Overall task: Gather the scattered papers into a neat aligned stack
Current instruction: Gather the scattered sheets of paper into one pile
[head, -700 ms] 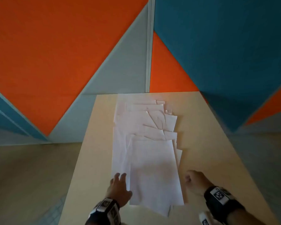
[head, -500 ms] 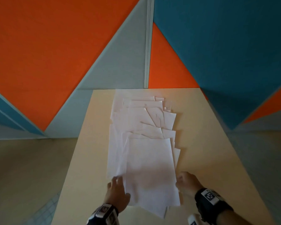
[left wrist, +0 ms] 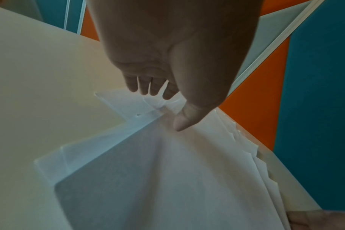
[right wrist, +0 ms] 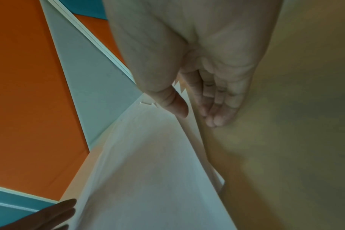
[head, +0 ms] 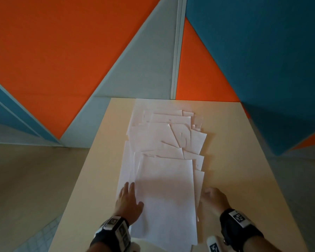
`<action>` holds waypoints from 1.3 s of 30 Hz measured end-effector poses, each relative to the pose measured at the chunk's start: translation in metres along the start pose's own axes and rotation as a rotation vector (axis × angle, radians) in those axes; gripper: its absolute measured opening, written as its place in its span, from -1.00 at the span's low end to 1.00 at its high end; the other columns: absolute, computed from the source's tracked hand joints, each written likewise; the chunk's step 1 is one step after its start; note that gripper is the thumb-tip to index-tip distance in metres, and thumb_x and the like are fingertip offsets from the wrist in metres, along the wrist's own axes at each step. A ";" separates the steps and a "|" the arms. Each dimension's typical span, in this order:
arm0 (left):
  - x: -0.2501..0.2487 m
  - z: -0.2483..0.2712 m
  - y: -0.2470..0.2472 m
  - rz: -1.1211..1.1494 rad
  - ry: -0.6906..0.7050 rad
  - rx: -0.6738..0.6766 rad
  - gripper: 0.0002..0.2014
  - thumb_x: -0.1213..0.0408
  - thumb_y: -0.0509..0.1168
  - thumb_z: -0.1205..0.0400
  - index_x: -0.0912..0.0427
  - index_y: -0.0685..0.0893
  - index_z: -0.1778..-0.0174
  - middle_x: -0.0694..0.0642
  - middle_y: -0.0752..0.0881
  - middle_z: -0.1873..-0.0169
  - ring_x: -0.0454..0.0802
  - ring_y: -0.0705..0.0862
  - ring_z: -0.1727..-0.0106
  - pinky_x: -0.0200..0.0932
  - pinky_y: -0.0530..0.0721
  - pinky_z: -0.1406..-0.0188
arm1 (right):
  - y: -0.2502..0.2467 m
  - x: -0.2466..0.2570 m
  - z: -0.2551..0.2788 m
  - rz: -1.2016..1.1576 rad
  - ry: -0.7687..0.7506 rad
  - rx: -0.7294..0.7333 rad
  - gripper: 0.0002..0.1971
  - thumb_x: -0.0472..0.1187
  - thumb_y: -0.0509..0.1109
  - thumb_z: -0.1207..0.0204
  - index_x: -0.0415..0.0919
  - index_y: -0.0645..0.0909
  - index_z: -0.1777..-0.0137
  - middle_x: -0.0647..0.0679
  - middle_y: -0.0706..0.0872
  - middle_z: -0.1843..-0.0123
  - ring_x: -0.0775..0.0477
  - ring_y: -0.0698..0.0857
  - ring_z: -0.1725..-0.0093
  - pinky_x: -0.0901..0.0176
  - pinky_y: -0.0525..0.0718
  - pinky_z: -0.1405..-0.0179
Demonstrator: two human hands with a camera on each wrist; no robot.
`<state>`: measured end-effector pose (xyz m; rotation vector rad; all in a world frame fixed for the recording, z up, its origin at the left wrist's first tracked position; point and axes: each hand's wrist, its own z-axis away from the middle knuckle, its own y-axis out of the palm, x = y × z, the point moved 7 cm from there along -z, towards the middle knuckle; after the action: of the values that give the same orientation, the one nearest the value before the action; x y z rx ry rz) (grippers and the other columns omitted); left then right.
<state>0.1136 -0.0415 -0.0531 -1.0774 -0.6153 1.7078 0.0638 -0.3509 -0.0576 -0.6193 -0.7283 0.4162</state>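
Squaring was the step in hand: thin white sheets of paper [head: 164, 160] lay overlapped in a ragged run down the middle of the pale wooden table [head: 235, 160], corners jutting at both sides. The left hand [head: 128, 202] lay flat, fingers straight on the left edges; the right hand [head: 214, 197], fingers loosely curled, touched the right edges, holding nothing. Next, presumably, both hands would press inward, gently, since such limp sheets buckle.

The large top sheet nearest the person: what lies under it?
Under the large top sheet, other white sheets stick out on its left, right and far sides, all lying on the table. How many lie fully covered beneath it cannot be seen.
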 end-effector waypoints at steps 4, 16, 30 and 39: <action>-0.009 -0.010 -0.003 0.061 0.022 0.005 -0.28 0.12 0.22 -0.64 0.14 0.07 -0.69 0.10 0.26 -0.64 0.09 0.27 -0.62 -0.07 0.28 -0.55 | 0.009 0.016 -0.008 -0.093 -0.014 0.065 -0.79 -0.23 0.33 -0.44 -0.22 0.73 -0.01 -0.15 0.82 0.04 -0.17 0.76 0.00 -0.01 0.74 -0.08; 0.001 -0.052 -0.028 -0.054 0.056 0.051 -0.22 0.05 0.28 -0.57 0.08 0.09 -0.68 0.03 0.15 -0.66 0.12 0.25 -0.60 0.03 0.35 -0.53 | 0.001 0.050 -0.038 -0.091 0.024 0.012 -0.98 -0.31 0.29 -0.48 -0.23 0.54 0.16 -0.07 0.62 0.26 -0.04 0.58 0.25 0.20 0.49 0.27; -0.006 -0.066 -0.034 -0.001 0.140 0.104 -0.21 0.14 0.28 -0.59 0.08 0.03 -0.70 0.01 0.12 -0.69 0.15 0.19 -0.64 0.07 0.24 -0.60 | 0.005 0.062 -0.037 -0.103 0.038 0.034 -0.58 -0.26 0.38 -0.41 -0.21 0.59 -0.30 -0.12 0.70 -0.20 -0.17 0.67 -0.20 -0.04 0.68 -0.19; 0.030 -0.031 -0.021 0.089 -0.009 0.150 -0.53 0.29 0.25 -0.58 0.22 0.47 -0.44 0.26 0.49 -0.32 0.24 0.56 -0.33 -0.09 0.48 -0.35 | 0.006 0.012 0.001 -0.015 0.117 0.008 -0.80 -0.26 0.30 -0.49 -0.17 0.66 -0.07 -0.13 0.80 0.05 -0.16 0.77 0.01 0.06 0.76 -0.02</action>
<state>0.1475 -0.0083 -0.0623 -1.0039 -0.4430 1.8065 0.0705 -0.3399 -0.0556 -0.6254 -0.6190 0.3655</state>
